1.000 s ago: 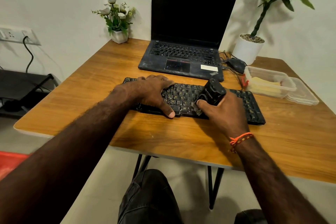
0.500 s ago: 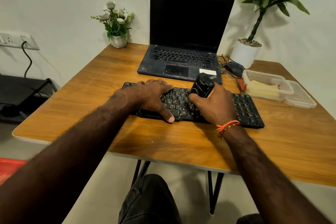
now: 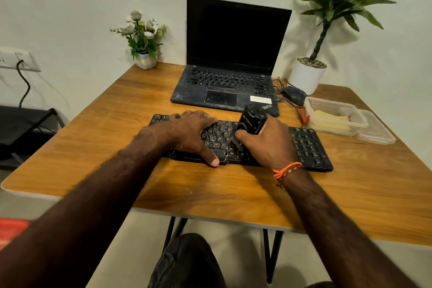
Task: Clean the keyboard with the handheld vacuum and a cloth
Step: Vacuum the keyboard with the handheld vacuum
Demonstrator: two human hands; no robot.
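Black, flat keyboard [image 3: 306, 145], one, lies on the wooden table [image 3: 117, 138]; the left hand [image 3: 190, 134] presses it with flat fingers, the right hand [image 3: 268, 142] grips one black handheld vacuum [image 3: 250, 121] on its keys. One dark laptop [image 3: 230, 72], two potted plants, white walls.

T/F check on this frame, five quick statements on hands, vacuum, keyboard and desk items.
1. The right hand grips the handheld vacuum. True.
2. The left hand is lifted clear of the keyboard. False: it rests on the keyboard's left half, thumb at the front edge.
3. The laptop screen is lit. False: it is dark.
4. The vacuum's nozzle end points down at the keys. True.
5. The clear plastic container sits left of the keyboard. False: it sits to the right, near the white plant pot.
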